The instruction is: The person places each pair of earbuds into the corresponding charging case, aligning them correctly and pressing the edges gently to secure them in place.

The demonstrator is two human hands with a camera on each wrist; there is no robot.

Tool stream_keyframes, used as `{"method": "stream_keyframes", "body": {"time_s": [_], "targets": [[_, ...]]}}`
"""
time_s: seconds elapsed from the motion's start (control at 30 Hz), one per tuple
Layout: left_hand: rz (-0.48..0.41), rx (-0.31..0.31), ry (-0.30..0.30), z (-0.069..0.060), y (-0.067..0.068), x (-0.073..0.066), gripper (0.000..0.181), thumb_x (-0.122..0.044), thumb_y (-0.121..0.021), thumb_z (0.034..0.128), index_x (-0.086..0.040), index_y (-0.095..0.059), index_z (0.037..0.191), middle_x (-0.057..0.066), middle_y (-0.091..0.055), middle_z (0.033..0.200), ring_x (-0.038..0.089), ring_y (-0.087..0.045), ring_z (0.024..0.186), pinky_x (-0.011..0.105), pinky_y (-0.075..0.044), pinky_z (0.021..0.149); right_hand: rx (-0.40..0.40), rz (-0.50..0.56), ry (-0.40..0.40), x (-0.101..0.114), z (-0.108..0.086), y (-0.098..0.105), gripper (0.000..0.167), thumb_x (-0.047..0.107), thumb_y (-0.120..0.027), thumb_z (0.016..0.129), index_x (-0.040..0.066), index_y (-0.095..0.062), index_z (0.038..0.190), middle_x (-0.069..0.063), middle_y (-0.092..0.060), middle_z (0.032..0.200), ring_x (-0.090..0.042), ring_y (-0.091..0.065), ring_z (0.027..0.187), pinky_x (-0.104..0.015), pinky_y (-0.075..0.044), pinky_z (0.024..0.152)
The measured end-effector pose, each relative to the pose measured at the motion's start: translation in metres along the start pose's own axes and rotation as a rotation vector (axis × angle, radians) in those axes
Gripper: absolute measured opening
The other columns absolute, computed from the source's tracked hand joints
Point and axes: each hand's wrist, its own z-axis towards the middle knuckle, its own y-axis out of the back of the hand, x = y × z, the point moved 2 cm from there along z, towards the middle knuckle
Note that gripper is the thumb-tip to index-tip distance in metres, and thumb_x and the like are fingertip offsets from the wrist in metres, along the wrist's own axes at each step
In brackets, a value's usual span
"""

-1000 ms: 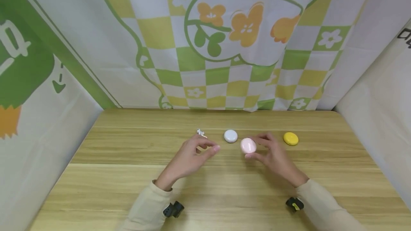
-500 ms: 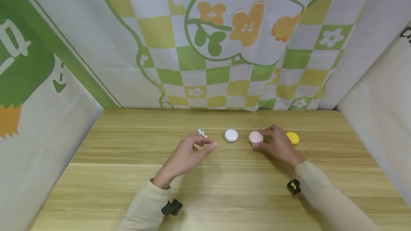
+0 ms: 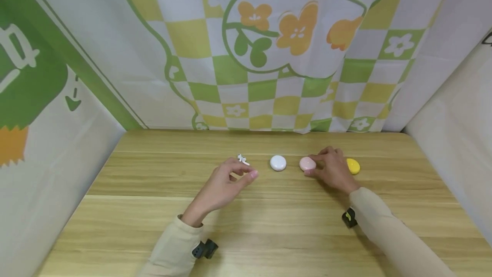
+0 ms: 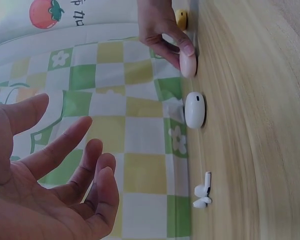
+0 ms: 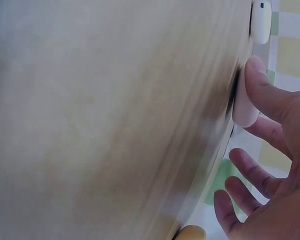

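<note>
My right hand [image 3: 333, 168] pinches a smooth pink round case [image 3: 307, 164] between thumb and fingers at the table surface. In the right wrist view the case's [image 5: 245, 102] edge is at or very near the wood; the other fingers are spread loosely. My left hand [image 3: 224, 185] hovers over the table with relaxed, bent fingers and nothing in it. Just beyond its fingertips lies a pair of white wireless earbuds [image 4: 202, 192]. A white round case [image 3: 278, 163] with a small dark slot stands between the earbuds and the pink case.
A yellow round case [image 3: 353, 166] sits right of my right hand, partly hidden by it. The wooden table [image 3: 269, 234] ends at a checkered, flowered cloth [image 3: 265, 93] behind. Pale printed cloth walls [image 3: 77, 140] enclose both sides.
My right hand has carried the pink case to the right and back, lowering it beside the white case; over the last half second it hardly moves. The left hand has drifted slightly left.
</note>
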Motion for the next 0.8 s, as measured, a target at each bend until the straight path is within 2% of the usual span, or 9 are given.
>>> {"method": "stream_keyframes", "body": {"time_s": [0.23, 0.4, 0.53, 0.8], "targets": [[0.005, -0.014, 0.012, -0.002, 0.005, 0.007, 0.026, -0.031, -0.068, 0.0997, -0.012, -0.075, 0.115, 0.003, -0.065, 0.122, 0.019, -0.06, 0.105, 0.038, -0.053, 0.086, -0.018, -0.026, -0.01, -0.003, 0.002, 0.002, 0.055, 0.032, -0.087, 0.082, 0.003, -0.071, 0.125, -0.024, -0.057, 0.119, -0.045, -0.044, 0.111, -0.058, -0.038, 0.088], [0.031, -0.042, 0.03, -0.005, 0.009, 0.014, 0.023, -0.03, -0.068, 0.0996, -0.015, -0.075, 0.115, 0.003, -0.065, 0.122, 0.02, -0.059, 0.105, 0.039, -0.052, 0.087, 0.001, -0.029, 0.012, -0.002, 0.003, 0.003, 0.058, 0.032, -0.086, 0.083, 0.001, -0.068, 0.129, -0.026, -0.057, 0.12, -0.048, -0.044, 0.112, -0.06, -0.036, 0.09], [0.054, -0.063, 0.042, -0.007, 0.012, 0.02, 0.025, -0.029, -0.068, 0.0996, -0.013, -0.074, 0.116, 0.005, -0.065, 0.12, 0.023, -0.059, 0.107, 0.04, -0.051, 0.088, 0.0, -0.033, 0.031, 0.001, 0.002, 0.005, 0.064, 0.033, -0.087, 0.081, -0.001, -0.066, 0.131, -0.027, -0.057, 0.121, -0.048, -0.044, 0.113, -0.06, -0.035, 0.091], [0.092, -0.092, 0.054, -0.007, 0.017, 0.034, 0.028, -0.027, -0.068, 0.0994, -0.009, -0.072, 0.12, 0.007, -0.065, 0.117, 0.023, -0.06, 0.106, 0.041, -0.052, 0.088, -0.067, -0.017, 0.139, 0.027, 0.005, 0.002, 0.065, 0.03, -0.091, 0.076, -0.002, -0.068, 0.128, -0.023, -0.06, 0.114, -0.044, -0.048, 0.108, -0.058, -0.037, 0.091]]}}
